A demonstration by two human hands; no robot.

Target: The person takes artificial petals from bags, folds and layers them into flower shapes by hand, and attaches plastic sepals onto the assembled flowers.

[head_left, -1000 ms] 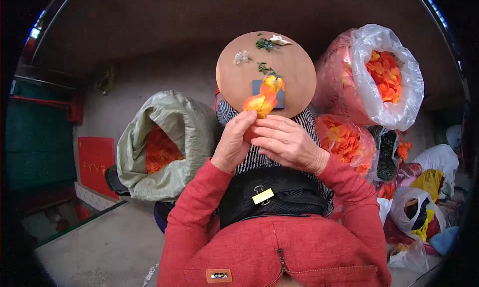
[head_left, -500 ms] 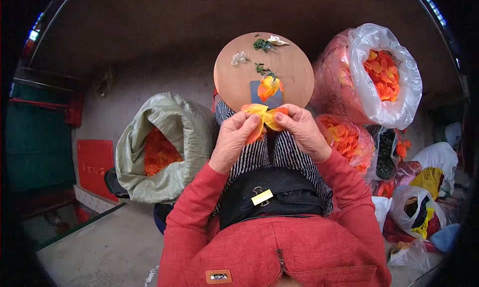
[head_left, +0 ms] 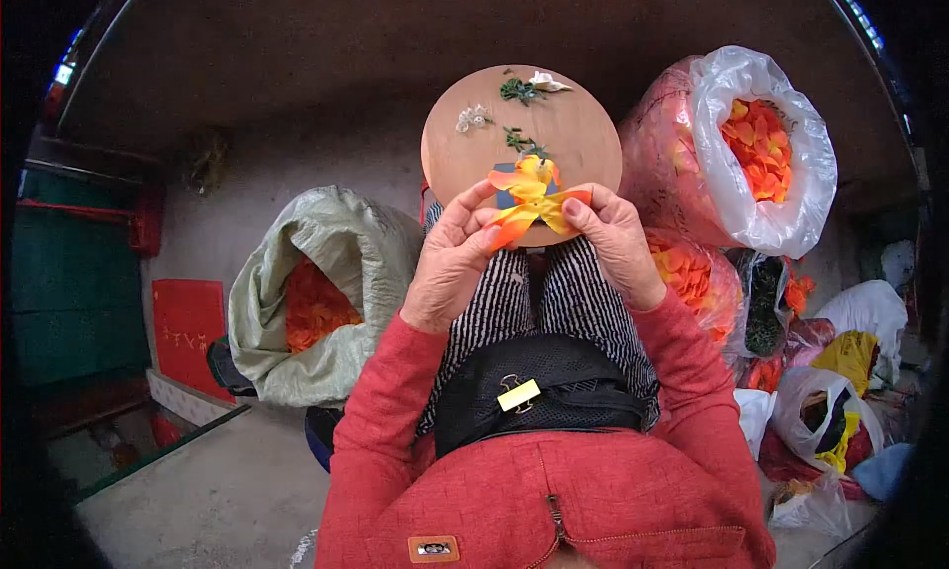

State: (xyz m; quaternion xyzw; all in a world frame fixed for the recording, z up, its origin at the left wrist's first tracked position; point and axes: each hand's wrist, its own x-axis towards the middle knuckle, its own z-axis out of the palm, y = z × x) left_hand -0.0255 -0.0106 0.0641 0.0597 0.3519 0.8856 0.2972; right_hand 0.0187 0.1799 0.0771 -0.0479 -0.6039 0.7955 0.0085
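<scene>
Between my two hands an orange and yellow petal piece (head_left: 535, 209) is spread out over the near edge of the round wooden table (head_left: 455, 154). My left hand (head_left: 457, 253) pinches its left petals, and my right hand (head_left: 618, 241) pinches its right side. Just beyond it, partly overlapped, another orange-yellow flower (head_left: 539, 167) rests on a dark blue block (head_left: 505, 199). Farther back on the tabletop lie green pieces (head_left: 519, 90), a white piece (head_left: 549, 82) and a small white cluster (head_left: 473, 119).
A pale woven sack (head_left: 386, 272) of orange petals stands at left. To the right are a large clear bag (head_left: 811, 193) of orange petals, a smaller petal bag (head_left: 692, 277), a bag of dark green pieces (head_left: 763, 317) and several other bags. A red box (head_left: 190, 332) is far left.
The petal piece, first bunched close to my hands, has been spread open and then raised forward towards the flower on the block. Both hands moved forward with it.
</scene>
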